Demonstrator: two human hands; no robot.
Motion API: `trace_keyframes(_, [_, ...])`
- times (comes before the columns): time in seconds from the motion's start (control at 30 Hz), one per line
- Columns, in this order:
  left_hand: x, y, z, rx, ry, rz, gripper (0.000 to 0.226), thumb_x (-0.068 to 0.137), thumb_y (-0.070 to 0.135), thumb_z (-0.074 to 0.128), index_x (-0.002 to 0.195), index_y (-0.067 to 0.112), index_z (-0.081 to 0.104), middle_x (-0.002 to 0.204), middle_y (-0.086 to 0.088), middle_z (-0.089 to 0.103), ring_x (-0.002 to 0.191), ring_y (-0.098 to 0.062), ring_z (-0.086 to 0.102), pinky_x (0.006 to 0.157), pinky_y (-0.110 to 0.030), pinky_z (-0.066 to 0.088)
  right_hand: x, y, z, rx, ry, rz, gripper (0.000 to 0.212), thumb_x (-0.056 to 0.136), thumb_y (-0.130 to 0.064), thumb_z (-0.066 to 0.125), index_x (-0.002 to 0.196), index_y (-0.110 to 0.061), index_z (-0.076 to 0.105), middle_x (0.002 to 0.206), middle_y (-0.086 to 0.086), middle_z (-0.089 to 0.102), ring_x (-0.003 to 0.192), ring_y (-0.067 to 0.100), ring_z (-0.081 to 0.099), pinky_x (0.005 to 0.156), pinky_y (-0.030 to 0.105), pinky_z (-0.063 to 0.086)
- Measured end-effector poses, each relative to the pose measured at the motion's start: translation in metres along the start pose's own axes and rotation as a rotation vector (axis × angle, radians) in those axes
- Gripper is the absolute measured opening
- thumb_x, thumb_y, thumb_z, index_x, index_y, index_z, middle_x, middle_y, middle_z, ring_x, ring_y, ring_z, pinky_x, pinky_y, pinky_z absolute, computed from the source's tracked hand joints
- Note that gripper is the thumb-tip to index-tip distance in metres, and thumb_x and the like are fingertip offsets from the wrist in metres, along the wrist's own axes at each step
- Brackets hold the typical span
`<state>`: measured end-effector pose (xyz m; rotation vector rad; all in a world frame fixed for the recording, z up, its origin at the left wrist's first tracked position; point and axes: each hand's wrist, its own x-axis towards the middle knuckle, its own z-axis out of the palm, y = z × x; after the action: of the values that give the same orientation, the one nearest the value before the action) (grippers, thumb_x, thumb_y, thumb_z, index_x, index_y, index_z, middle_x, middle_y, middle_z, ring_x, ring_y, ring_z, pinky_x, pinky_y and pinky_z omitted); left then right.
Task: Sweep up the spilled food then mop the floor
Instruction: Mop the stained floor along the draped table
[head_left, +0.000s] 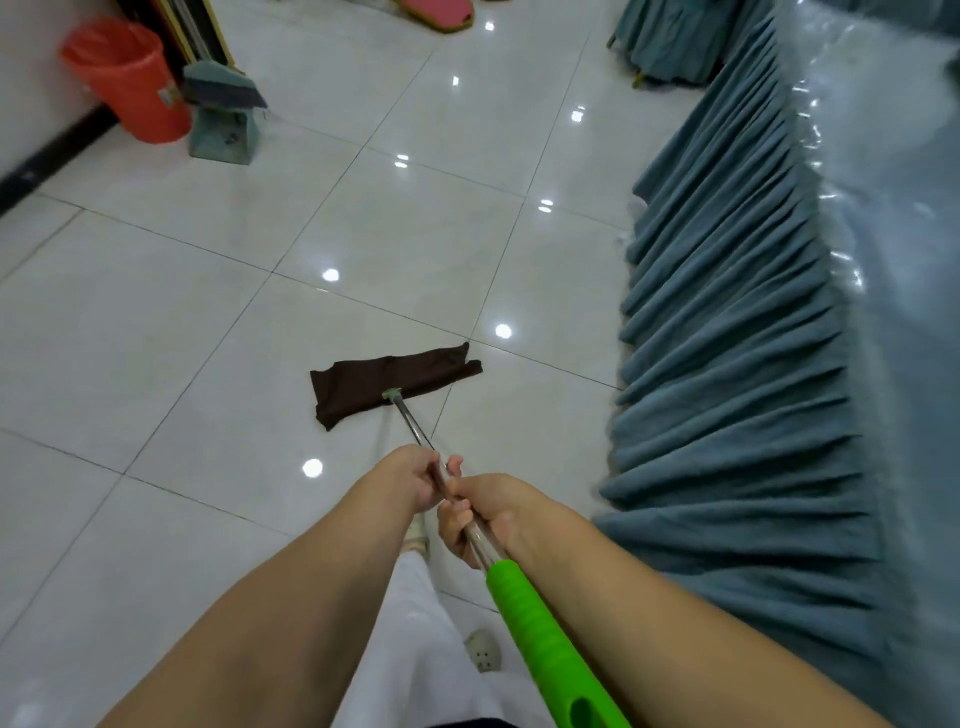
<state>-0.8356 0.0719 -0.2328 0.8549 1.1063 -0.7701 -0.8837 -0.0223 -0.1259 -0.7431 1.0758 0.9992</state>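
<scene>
Both hands wrapped around the mop pole (415, 428), low in the centre of view. Left hand (415, 478) clenched on the bare metal shaft, just ahead of the right hand (480, 512), which grips the same shaft right above the green handle (540, 639). Green handle running off toward 5 o'clock at the bottom edge. Pole angling up toward 11 o'clock from the hands, ending at the mop head with its dark brown cloth (387, 379) lying flat on the glossy white tiled floor (208, 312), near the middle of the frame. Over at 10 o'clock, against the wall: an orange bucket (124, 78), with a dustpan (223, 130) and broom head (218, 85) just beside it. Along the right side, from 1 to 4 o'clock, a pleated blue-grey table skirt (727, 312) reaching the floor. White trousers (415, 649) and a light shoe (483, 649) at 6 o'clock.
</scene>
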Motion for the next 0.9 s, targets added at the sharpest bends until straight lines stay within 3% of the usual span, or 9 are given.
trace_keyframes(0.1, [-0.020,-0.020,-0.003,0.085,-0.019,-0.001,0.020,0.104,0.013,0.026,0.110,0.001,0.041,0.073,-0.013,0.052,0.047,-0.018,0.050,0.029,-0.022,0.046,-0.011,0.019,-0.007,0.010,0.030,-0.036,0.038,0.100,-0.007,0.034,0.073,-0.028,0.051,0.056,-0.003,0.040,0.021,0.007,0.030,0.024,0.007,0.025])
trace_keyframes(0.2, [-0.038,-0.030,-0.004,0.166,-0.013,0.002,0.032,0.103,0.011,0.028,0.082,-0.005,0.046,0.042,-0.013,0.051,0.023,-0.017,0.047,0.022,-0.013,0.035,-0.024,0.028,-0.009,-0.036,0.019,-0.082,0.036,0.101,-0.005,0.029,0.072,-0.019,0.045,0.036,0.002,0.042,0.018,0.007,0.028,0.024,0.006,0.024])
trace_keyframes(0.27, [-0.048,-0.034,-0.004,0.174,-0.014,0.001,0.039,0.103,0.009,0.030,0.068,-0.005,0.041,0.041,-0.015,0.047,0.020,-0.018,0.045,0.020,-0.014,0.033,-0.037,0.031,-0.008,-0.068,-0.005,-0.103,0.037,0.102,-0.006,0.028,0.068,-0.011,0.042,0.030,0.004,0.040,0.016,0.008,0.026,0.024,0.005,0.023])
trace_keyframes(0.33, [-0.056,-0.036,-0.003,0.156,-0.017,0.011,0.039,0.103,0.008,0.031,0.067,-0.005,0.040,0.060,-0.014,0.045,0.041,-0.023,0.050,0.020,-0.017,0.036,-0.048,0.033,-0.007,-0.093,-0.026,-0.124,0.036,0.102,-0.006,0.029,0.068,-0.008,0.041,0.028,0.005,0.039,0.015,0.008,0.026,0.023,0.005,0.023])
trace_keyframes(0.4, [-0.064,-0.037,-0.002,0.148,-0.009,0.032,0.037,0.101,0.007,0.032,0.067,-0.004,0.042,0.065,-0.012,0.042,0.052,-0.020,0.044,0.021,-0.018,0.036,-0.056,0.035,-0.006,-0.129,-0.043,-0.130,0.035,0.102,-0.006,0.031,0.068,-0.008,0.042,0.029,0.005,0.039,0.015,0.008,0.027,0.022,0.006,0.023])
trace_keyframes(0.57, [-0.084,-0.028,0.001,0.119,-0.037,0.100,0.034,0.099,0.003,0.030,0.067,-0.002,0.042,0.067,-0.012,0.042,0.039,-0.026,0.053,0.021,-0.018,0.035,-0.068,0.036,0.002,-0.164,-0.054,-0.146,0.032,0.101,-0.008,0.035,0.071,-0.009,0.044,0.030,0.003,0.036,0.016,0.007,0.028,0.023,0.007,0.025])
trace_keyframes(0.67, [-0.089,-0.022,0.002,0.091,-0.057,0.129,0.034,0.100,0.002,0.028,0.069,-0.003,0.041,0.065,-0.012,0.042,0.023,-0.019,0.049,0.022,-0.020,0.037,-0.070,0.035,0.006,-0.150,-0.069,-0.162,0.033,0.100,-0.006,0.035,0.070,-0.014,0.044,0.030,0.003,0.036,0.017,0.007,0.028,0.023,0.007,0.024])
trace_keyframes(0.77, [-0.088,-0.019,0.000,0.054,-0.041,0.140,0.031,0.102,0.008,0.030,0.074,-0.001,0.041,0.069,-0.012,0.045,0.052,-0.020,0.049,0.025,-0.023,0.041,-0.066,0.036,0.007,-0.100,-0.059,-0.172,0.034,0.099,-0.004,0.036,0.073,-0.022,0.047,0.032,0.001,0.037,0.018,0.007,0.028,0.023,0.007,0.024])
trace_keyframes(0.9, [-0.078,-0.020,-0.002,0.018,-0.013,0.150,0.018,0.103,0.012,0.033,0.097,0.002,0.046,0.071,-0.012,0.050,0.058,-0.016,0.047,0.027,-0.025,0.044,-0.051,0.034,0.007,-0.043,-0.049,-0.156,0.034,0.100,-0.005,0.037,0.076,-0.027,0.047,0.031,-0.002,0.039,0.018,0.007,0.027,0.023,0.006,0.023])
